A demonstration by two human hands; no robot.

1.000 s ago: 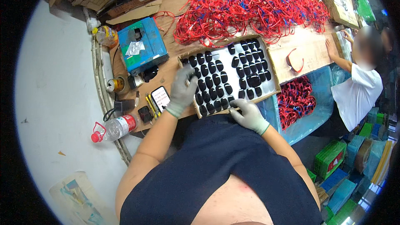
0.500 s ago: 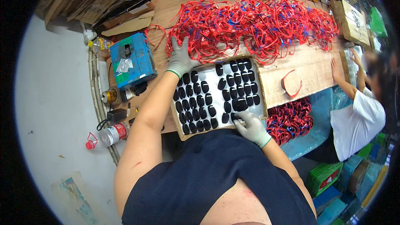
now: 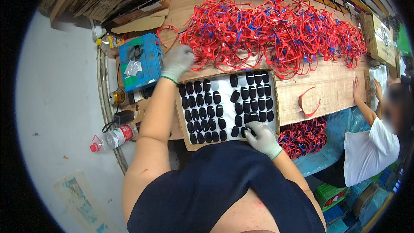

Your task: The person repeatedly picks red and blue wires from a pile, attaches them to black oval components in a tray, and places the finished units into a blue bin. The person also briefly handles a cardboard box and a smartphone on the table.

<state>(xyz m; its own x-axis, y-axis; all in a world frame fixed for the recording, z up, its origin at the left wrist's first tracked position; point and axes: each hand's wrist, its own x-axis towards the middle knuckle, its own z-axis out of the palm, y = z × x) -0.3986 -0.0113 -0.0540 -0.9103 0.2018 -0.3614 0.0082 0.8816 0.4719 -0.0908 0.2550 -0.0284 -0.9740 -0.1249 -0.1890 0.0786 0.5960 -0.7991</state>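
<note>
A shallow cardboard box lined with white holds rows of dark lenses in front of me. My gloved right hand is at its near right part, thumb and finger closed around a dark lens. Beyond the box's far left corner, my gloved left hand is curled at the left edge of a heap of red spectacle frames, some with blue parts. Its fingers are partly blurred, and I cannot make out what they hold.
One red frame lies alone on the wooden table. Below is a blue bin with more red frames. A blue device and a plastic bottle are at left. Another person rests hands on the table's right end.
My left hand has gone from spread fingers at the heap to a curled hand drawn slightly back. My right hand stays at the lenses. The whole view has shifted a little.
</note>
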